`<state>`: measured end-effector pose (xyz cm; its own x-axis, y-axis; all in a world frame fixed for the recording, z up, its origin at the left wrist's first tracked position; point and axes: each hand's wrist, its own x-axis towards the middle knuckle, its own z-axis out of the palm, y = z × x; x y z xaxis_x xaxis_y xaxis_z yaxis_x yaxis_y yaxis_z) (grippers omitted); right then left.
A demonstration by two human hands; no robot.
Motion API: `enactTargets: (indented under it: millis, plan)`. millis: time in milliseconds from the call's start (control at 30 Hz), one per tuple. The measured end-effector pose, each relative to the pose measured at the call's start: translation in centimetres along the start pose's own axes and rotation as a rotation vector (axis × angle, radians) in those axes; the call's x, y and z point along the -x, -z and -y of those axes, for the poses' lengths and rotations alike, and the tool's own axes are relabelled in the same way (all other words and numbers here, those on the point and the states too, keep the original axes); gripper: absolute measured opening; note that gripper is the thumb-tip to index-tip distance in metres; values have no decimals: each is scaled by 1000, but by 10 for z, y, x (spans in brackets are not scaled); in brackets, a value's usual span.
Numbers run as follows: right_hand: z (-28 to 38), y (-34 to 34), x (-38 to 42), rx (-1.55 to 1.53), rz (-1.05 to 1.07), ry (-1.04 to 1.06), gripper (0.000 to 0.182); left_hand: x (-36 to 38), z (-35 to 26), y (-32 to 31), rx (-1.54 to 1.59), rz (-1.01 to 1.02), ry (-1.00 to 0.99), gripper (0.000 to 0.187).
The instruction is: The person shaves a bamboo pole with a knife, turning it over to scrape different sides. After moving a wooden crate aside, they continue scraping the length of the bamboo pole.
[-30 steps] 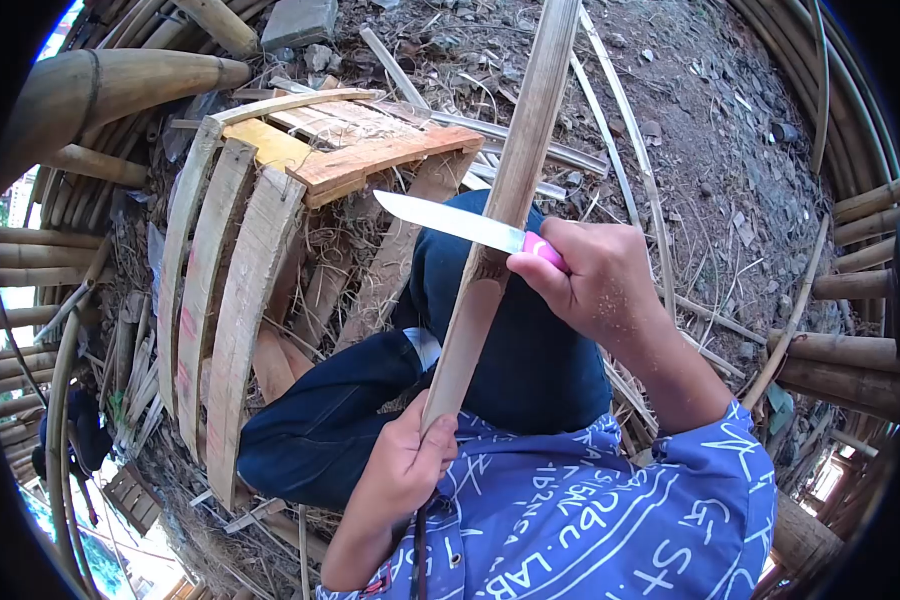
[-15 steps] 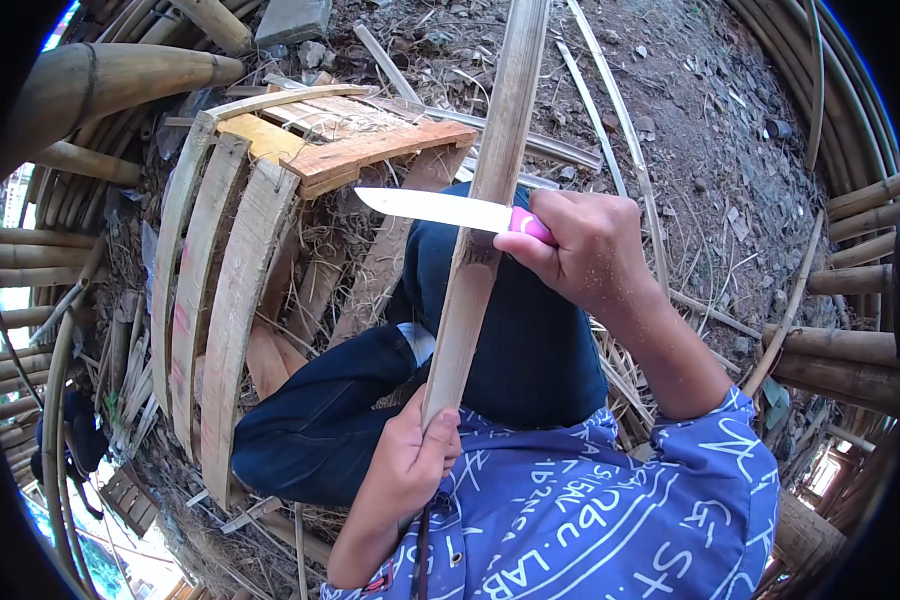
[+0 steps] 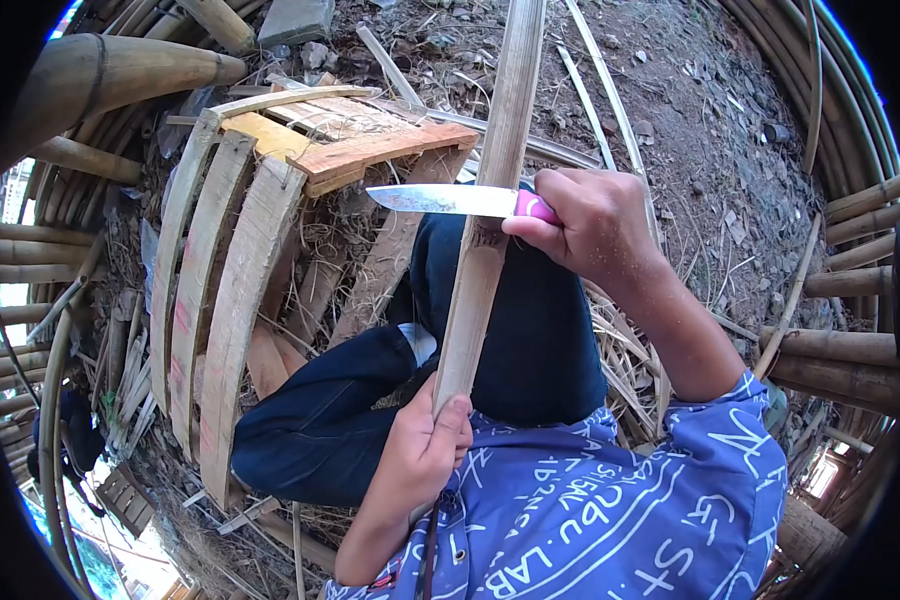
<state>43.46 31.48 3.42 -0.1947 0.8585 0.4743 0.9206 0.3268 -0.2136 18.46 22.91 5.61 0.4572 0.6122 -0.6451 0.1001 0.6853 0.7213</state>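
My right hand (image 3: 595,222) is closed round the pink handle of a knife (image 3: 445,200). The blade points left and lies across a long bamboo strip (image 3: 475,300), close to a dark node. Low in the view, my left hand (image 3: 430,440) grips the near end of the strip, thumb on top. The strip slopes up and away from me, over my bent leg in dark trousers (image 3: 540,340), and its far end runs out of view at the top.
A slatted wooden crate (image 3: 235,320) lies to the left of my legs. Thin bamboo slats (image 3: 610,100) and shavings are scattered on the dirt ground (image 3: 700,160). Thick bamboo poles (image 3: 130,75) stand at the upper left, and more poles (image 3: 840,345) stack at the right.
The knife and my right hand have shifted slightly to the right. The blade's face now looks darker, with less glare. My left hand and the strip's near end have moved slightly right.
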Motion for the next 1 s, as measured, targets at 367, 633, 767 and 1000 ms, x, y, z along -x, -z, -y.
enactTargets:
  millis: [367,633,767,1000]
  plan:
    - [-6,0,-2,21,-13,35,52,-2,0,-2,26,-4,3,21]
    - [-11,0,-4,11,-21,58,51,-4,1,-3,19,-2,-14,22]
    - [-12,0,-4,12,-27,81,51,-3,0,-4,28,3,-1,22]
    - [-28,-5,-4,51,-14,62,52,0,1,-3,51,21,1,22]
